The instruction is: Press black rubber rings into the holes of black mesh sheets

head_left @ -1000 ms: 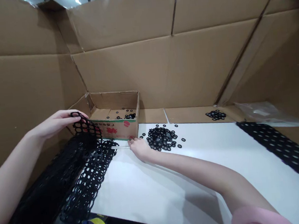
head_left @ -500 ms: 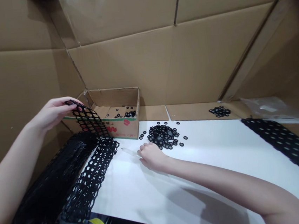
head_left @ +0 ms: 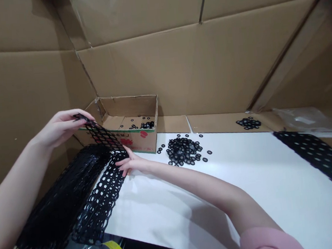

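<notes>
My left hand (head_left: 59, 127) pinches the far end of a black perforated rubber sheet (head_left: 101, 136) and holds it raised off a stack of similar black sheets (head_left: 61, 197) at the table's left. My right hand (head_left: 131, 164) reaches across, fingers stretched out, and touches the right edge of that lifted sheet where it meets the stack. A pile of small black rings (head_left: 183, 151) lies on the white table (head_left: 219, 190) just right of the right hand.
A low cardboard box (head_left: 130, 122) with a few black rings inside stands behind the hands. A smaller ring pile (head_left: 248, 123) lies at the back right. Another black perforated sheet (head_left: 321, 156) lies at the right. Cardboard walls (head_left: 177, 60) enclose the table. Clear plastic (head_left: 306, 120) lies far right.
My right hand has moved left from beside the ring pile to the edge of the lifted sheet. My left hand still holds the sheet's end up.
</notes>
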